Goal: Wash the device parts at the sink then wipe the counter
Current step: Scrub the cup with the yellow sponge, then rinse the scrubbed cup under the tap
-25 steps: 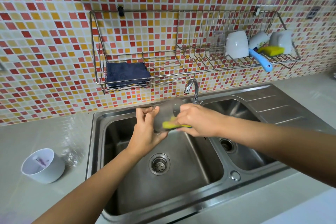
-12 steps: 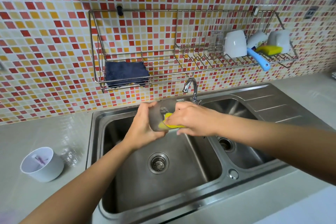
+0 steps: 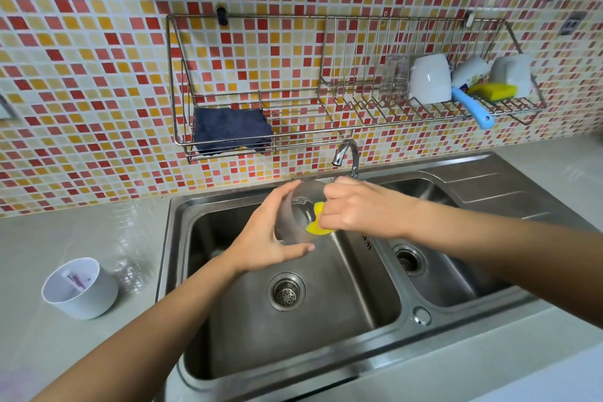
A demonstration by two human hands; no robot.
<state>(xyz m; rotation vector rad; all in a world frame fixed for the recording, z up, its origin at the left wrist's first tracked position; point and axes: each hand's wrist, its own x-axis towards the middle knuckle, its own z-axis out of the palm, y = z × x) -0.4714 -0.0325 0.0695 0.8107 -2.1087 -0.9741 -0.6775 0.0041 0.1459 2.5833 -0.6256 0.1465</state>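
In the head view, the clear device part (image 3: 291, 229) is in the air over the left basin of the sink (image 3: 329, 333), just below the faucet (image 3: 346, 155), and no water can be seen running. The left hand (image 3: 267, 240) grasps the part from its left side, with the fingers curved over the top and the thumb under it. The right hand (image 3: 363, 209) pinches a yellow sponge (image 3: 318, 223) and pushes it against the mouth of the part.

The important relation is the direction of the part. Its long axis lies nearly sideways, from one hand to the other, and the open end looks to the right, toward the sponge. So the right hand is the nearer one to the inside wall, and the left hand only has to keep the part steady or turn it. I judge that the scrubbing of this part is not finished and rinsing comes after.

A white cup (image 3: 81, 290) with something purple inside stands on the counter (image 3: 65, 232), well apart to the left. A dark blue cloth (image 3: 231, 129) lies in the wire rack (image 3: 182, 81) on the wall.
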